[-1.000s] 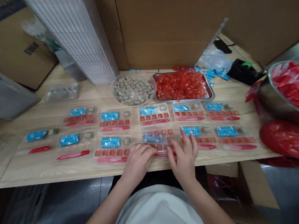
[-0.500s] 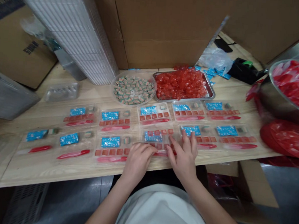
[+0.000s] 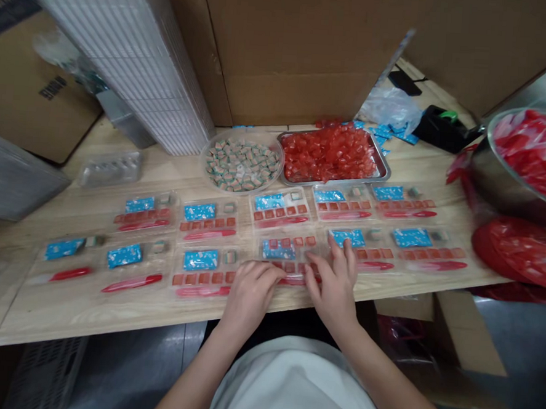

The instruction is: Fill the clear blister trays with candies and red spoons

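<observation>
Two rows of red square pieces and a blue patterned packet (image 3: 278, 249) show in the clear plastic tray (image 3: 304, 246) before me. My left hand (image 3: 250, 292) is at this tray's near left side, fingers bent and pressed together. Whatever they pinch is hidden. My right hand (image 3: 335, 288) rests over the tray's right side, fingers apart, thumb and index finger down at the red pieces. Its other fingertips touch or hover by the blue packet (image 3: 347, 237) of the neighbouring tray. A red-and-pink pen-shaped item (image 3: 292, 280) lies under my fingers, partly covered.
Several filled trays (image 3: 199, 269) stand in two rows. Behind are a round tub (image 3: 206, 174) of striped pieces, a metal tray (image 3: 386, 171) of red wrapped pieces and a tall stack of clear trays (image 3: 138, 54). A metal bowl (image 3: 482, 180) and red basket (image 3: 486, 245) stand right.
The view has shifted very slightly, moving the scene a little to the left. Both hands stay at the same tray, with hardly any finger movement.
</observation>
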`<act>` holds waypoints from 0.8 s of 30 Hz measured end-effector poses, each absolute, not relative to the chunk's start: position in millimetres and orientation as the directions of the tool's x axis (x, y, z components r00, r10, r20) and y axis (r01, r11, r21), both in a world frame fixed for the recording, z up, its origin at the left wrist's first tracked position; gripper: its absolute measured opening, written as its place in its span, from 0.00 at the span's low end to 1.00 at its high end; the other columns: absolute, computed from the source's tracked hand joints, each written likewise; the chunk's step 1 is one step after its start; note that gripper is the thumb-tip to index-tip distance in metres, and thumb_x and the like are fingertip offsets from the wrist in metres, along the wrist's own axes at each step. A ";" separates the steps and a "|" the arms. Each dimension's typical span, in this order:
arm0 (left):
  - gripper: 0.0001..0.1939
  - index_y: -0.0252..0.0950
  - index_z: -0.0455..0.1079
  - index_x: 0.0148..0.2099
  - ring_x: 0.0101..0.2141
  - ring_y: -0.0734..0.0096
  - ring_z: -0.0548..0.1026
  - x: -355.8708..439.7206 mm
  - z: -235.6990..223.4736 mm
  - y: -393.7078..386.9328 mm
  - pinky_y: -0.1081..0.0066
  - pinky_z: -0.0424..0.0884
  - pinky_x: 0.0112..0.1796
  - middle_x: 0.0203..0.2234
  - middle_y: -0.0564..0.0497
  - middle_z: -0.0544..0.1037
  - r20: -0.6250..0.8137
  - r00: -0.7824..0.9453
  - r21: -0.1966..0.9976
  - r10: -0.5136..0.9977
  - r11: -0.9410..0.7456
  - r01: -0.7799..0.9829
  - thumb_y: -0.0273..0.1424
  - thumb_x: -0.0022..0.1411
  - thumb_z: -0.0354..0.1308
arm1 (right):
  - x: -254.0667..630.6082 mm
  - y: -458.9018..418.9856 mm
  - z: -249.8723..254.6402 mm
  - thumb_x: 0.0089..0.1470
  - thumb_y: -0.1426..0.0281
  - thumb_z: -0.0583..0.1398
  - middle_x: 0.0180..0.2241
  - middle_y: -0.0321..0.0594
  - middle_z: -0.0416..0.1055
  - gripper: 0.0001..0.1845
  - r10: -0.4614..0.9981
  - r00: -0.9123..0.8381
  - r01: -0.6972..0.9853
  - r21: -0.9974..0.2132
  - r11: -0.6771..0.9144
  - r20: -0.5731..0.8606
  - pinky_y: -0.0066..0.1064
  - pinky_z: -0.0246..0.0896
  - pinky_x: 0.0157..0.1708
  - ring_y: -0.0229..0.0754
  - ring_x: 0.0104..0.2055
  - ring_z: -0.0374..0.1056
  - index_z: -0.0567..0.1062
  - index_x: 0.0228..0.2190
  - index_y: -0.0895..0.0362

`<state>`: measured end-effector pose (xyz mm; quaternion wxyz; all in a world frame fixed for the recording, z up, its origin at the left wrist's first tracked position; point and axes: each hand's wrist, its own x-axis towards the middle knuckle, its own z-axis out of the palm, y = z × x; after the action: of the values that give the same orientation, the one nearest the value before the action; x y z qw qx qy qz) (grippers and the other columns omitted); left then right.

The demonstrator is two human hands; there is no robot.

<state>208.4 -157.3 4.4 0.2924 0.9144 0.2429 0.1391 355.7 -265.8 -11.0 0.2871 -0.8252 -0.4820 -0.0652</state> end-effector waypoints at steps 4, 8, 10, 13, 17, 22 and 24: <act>0.08 0.41 0.71 0.42 0.39 0.65 0.71 208.7 5.5 -157.5 0.64 0.63 0.41 0.36 0.51 0.77 0.111 0.844 0.601 0.525 -0.712 0.364 0.26 0.63 0.52 | 352.1 -264.8 -7.7 0.54 0.72 0.57 0.57 0.48 0.58 0.08 0.771 0.502 0.851 -0.382 -0.360 0.392 0.58 0.47 0.56 0.61 0.64 0.41 0.76 0.36 0.56; 0.08 0.41 0.71 0.42 0.39 0.66 0.71 208.3 5.3 -157.9 0.64 0.64 0.41 0.36 0.51 0.77 0.118 0.842 0.592 0.526 -0.718 0.366 0.26 0.63 0.53 | 349.9 -264.3 -9.5 0.55 0.72 0.56 0.56 0.47 0.60 0.08 0.779 0.494 0.834 -0.465 -0.298 0.387 0.56 0.49 0.56 0.58 0.64 0.43 0.75 0.34 0.55; 0.08 0.41 0.71 0.42 0.39 0.66 0.71 208.0 4.4 -157.8 0.64 0.64 0.41 0.36 0.51 0.77 0.117 0.843 0.589 0.524 -0.720 0.366 0.26 0.63 0.53 | 349.7 -262.7 -10.6 0.55 0.72 0.56 0.56 0.47 0.59 0.09 0.775 0.506 0.821 -0.488 -0.297 0.379 0.56 0.50 0.56 0.58 0.64 0.43 0.75 0.36 0.55; 0.08 0.41 0.71 0.42 0.39 0.66 0.71 207.9 3.3 -157.3 0.64 0.64 0.41 0.36 0.51 0.77 0.110 0.848 0.591 0.519 -0.720 0.364 0.25 0.63 0.53 | 348.2 -259.4 -10.3 0.55 0.71 0.56 0.57 0.48 0.58 0.11 0.789 0.490 0.835 -0.458 -0.304 0.370 0.59 0.47 0.55 0.60 0.64 0.42 0.76 0.40 0.54; 0.08 0.41 0.71 0.42 0.39 0.66 0.71 208.4 4.4 -157.5 0.64 0.64 0.41 0.36 0.51 0.77 0.110 0.845 0.592 0.524 -0.717 0.368 0.25 0.63 0.53 | 345.9 -258.9 -7.7 0.55 0.71 0.57 0.57 0.46 0.57 0.10 0.817 0.451 0.857 -0.430 -0.284 0.359 0.60 0.45 0.56 0.61 0.64 0.41 0.77 0.38 0.52; 0.08 0.41 0.72 0.41 0.39 0.66 0.71 208.9 6.6 -157.7 0.63 0.65 0.41 0.35 0.50 0.77 0.119 0.840 0.593 0.529 -0.716 0.368 0.26 0.63 0.52 | 349.6 -265.7 -8.4 0.54 0.72 0.57 0.56 0.48 0.59 0.10 0.796 0.459 0.853 -0.448 -0.269 0.396 0.56 0.49 0.56 0.59 0.64 0.43 0.76 0.38 0.56; 0.09 0.40 0.72 0.41 0.39 0.66 0.71 208.8 6.3 -157.4 0.63 0.65 0.41 0.35 0.50 0.77 0.122 0.839 0.595 0.530 -0.716 0.365 0.26 0.64 0.52 | 350.6 -268.1 -9.1 0.54 0.72 0.57 0.55 0.48 0.60 0.11 0.794 0.457 0.862 -0.420 -0.284 0.401 0.55 0.50 0.56 0.60 0.63 0.43 0.76 0.40 0.56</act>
<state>208.8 -157.4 6.3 0.2869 0.9150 0.2446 0.1436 350.6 -268.1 -9.1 0.2995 -0.7992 -0.5180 -0.0570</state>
